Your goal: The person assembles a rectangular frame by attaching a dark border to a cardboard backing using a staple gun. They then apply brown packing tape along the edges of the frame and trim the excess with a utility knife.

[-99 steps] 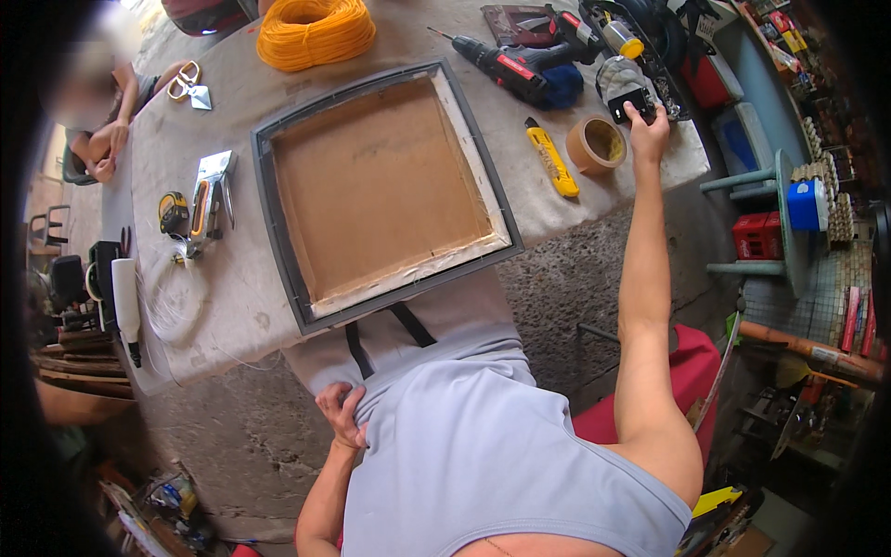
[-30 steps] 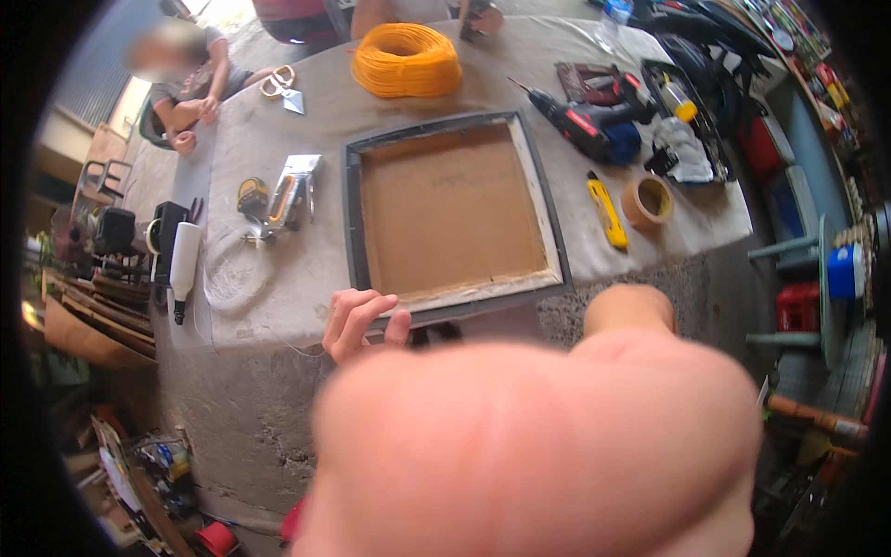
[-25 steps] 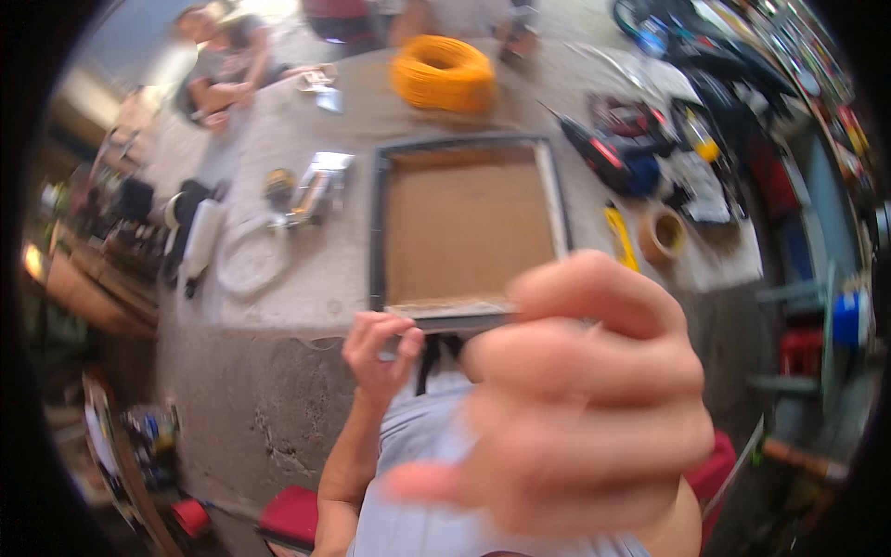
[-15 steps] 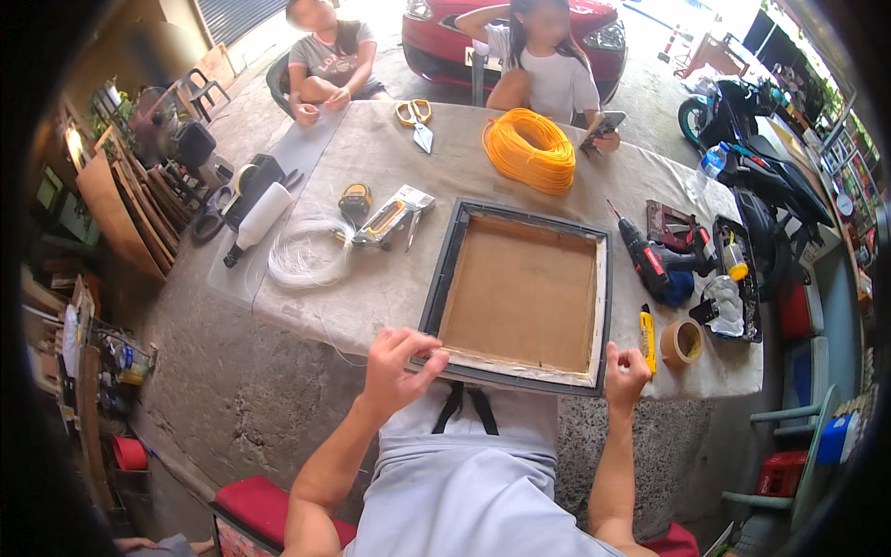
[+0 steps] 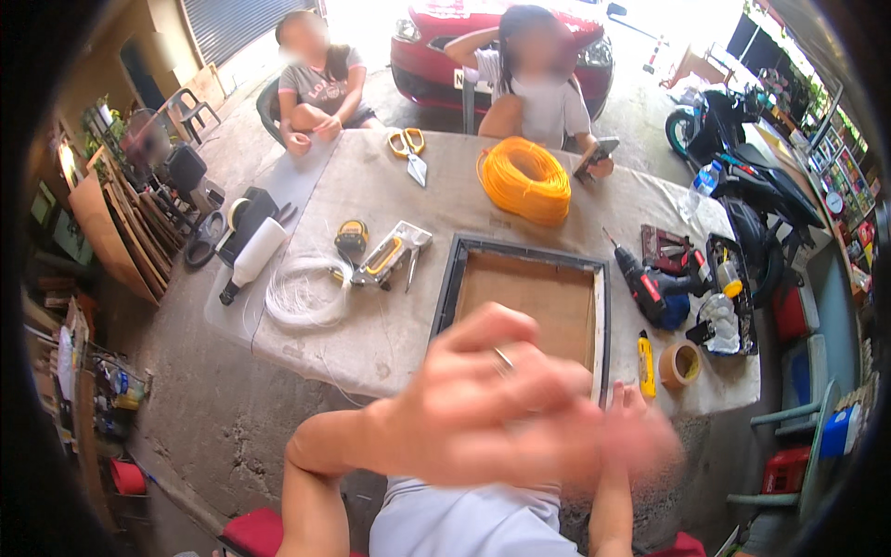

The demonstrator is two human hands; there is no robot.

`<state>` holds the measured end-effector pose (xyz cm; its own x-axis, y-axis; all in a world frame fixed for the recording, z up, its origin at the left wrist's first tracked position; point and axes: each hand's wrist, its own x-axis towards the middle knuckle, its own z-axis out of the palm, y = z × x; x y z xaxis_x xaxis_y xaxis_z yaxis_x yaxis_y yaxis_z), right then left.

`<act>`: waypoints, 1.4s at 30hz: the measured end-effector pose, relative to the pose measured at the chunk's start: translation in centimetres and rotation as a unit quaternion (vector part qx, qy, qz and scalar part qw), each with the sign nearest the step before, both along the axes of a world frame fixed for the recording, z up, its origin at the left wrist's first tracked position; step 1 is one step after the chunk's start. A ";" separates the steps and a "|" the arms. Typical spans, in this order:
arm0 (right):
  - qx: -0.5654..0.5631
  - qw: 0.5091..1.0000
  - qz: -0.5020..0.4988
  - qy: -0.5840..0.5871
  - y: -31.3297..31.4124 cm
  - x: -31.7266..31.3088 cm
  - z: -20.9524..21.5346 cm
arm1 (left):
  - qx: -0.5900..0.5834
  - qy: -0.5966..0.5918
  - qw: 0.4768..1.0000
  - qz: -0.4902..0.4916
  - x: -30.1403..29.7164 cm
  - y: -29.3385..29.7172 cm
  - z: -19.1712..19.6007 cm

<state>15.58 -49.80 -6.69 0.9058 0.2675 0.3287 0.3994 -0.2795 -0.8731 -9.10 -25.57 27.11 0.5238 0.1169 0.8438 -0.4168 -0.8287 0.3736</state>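
Table [image 5: 371, 343] edge near blurred hands [image 5: 520, 418]

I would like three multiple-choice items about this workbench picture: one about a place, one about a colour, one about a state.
1. Where does the roll of tape lie?
A. right of the yellow utility knife, near the table's front right corner
B. inside the frame
C. beside the scissors

2. What colour is the big coil of cord?
A. white
B. orange
C. blue

3. How does the wooden frame lie?
A. standing on its edge
B. flat on the table, hollow side up
C. leaning on the drill

Answers: 1 A, the tape sits just right of the knife by the table edge. 2 B, the coil at the far side is bright orange. 3 B, the dark border and brown inner panel face up; the raised, blurred left hand hides its near edge.
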 end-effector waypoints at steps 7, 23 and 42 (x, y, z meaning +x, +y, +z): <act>0.032 0.997 -0.020 -0.074 0.5 -0.6 0.2 | 0.052 -0.073 0.992 -0.084 2.2 -1.3 3.4; 0.038 0.993 -0.034 -0.110 2.1 -1.5 2.8 | 0.261 0.434 0.844 -0.173 5.5 5.1 -1.0; -0.084 0.993 0.037 -0.075 -0.4 0.8 7.9 | 0.155 0.483 0.858 0.077 -1.9 4.4 -5.3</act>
<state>16.34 -50.16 1.24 0.8259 0.3939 0.4033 0.5461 -0.3812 -0.7460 -11.00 -21.16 21.81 0.9951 0.0955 0.0267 0.0866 -0.9681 0.2353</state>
